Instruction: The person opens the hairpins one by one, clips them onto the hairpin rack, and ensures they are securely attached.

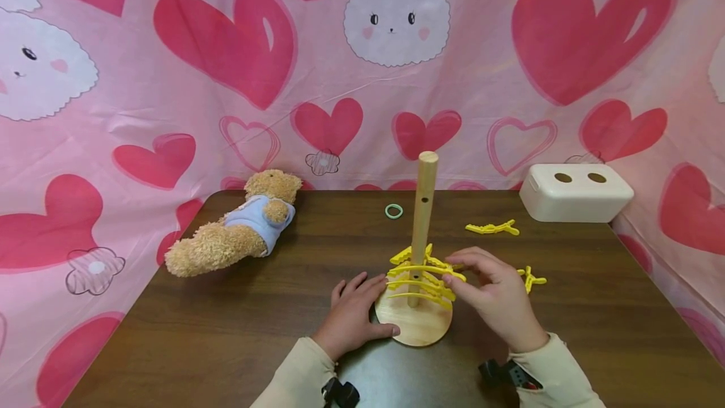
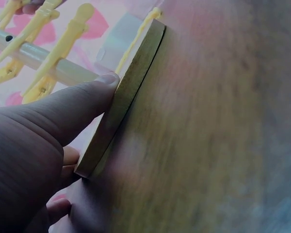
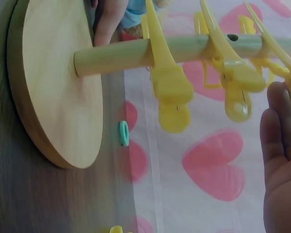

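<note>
A wooden post (image 1: 424,206) stands upright on a round base (image 1: 416,327). Several yellow clips are clamped one above another round its lower half. My left hand (image 1: 354,315) holds the base's left side; in the left wrist view its thumb lies on the base rim (image 2: 128,90). With thumb and fingers, my right hand (image 1: 500,300) pinches the end of an upper clip (image 1: 453,273) on the post. The right wrist view shows the lower clips (image 3: 172,90) round the post below the right hand (image 3: 287,167).
Two loose yellow clips (image 1: 493,228) (image 1: 531,279) lie right of the stand. Behind it is a small green ring (image 1: 393,211). A teddy bear (image 1: 249,222) lies at the back left; a white box with two holes (image 1: 572,197) sits at the back right.
</note>
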`<state>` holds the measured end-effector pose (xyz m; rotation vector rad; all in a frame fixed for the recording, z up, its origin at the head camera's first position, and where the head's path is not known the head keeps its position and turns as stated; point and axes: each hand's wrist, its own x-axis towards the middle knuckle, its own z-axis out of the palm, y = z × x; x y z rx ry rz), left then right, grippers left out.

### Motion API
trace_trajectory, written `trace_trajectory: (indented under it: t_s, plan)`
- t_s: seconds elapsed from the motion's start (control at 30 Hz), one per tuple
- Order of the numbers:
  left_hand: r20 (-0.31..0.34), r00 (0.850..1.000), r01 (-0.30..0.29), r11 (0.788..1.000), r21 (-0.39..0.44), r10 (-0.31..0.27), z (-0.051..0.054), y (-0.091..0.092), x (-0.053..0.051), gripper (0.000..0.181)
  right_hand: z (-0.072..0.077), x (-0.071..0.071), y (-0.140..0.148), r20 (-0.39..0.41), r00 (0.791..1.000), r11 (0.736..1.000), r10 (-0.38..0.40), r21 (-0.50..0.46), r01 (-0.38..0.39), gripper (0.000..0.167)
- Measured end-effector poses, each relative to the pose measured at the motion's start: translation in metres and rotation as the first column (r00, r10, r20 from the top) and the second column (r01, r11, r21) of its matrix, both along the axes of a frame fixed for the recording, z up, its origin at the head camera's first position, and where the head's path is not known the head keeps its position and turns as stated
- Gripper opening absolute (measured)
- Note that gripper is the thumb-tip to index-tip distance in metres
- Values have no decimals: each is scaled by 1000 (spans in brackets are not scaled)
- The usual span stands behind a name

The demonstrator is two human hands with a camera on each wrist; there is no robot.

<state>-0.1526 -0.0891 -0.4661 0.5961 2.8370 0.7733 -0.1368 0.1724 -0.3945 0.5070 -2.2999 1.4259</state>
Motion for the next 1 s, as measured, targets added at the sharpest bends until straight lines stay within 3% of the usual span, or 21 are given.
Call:
trace_trajectory:
  t_s: [0.53,0.83,1.0]
  plan:
    - [-2,1000,-5,1000,11,5,0,-2,0,88,3,-1,7,39,994,995,100,-32,-99,33]
    - [7,1000,-3,1000,15,3,-1,-1,-1,88,10,-3,31,87,995,996,51,70,-57,16]
    - [8,1000,-8,1000,14,8,-2,0,-1,89,11,-7,47,95,995,986,-30,166,14,13]
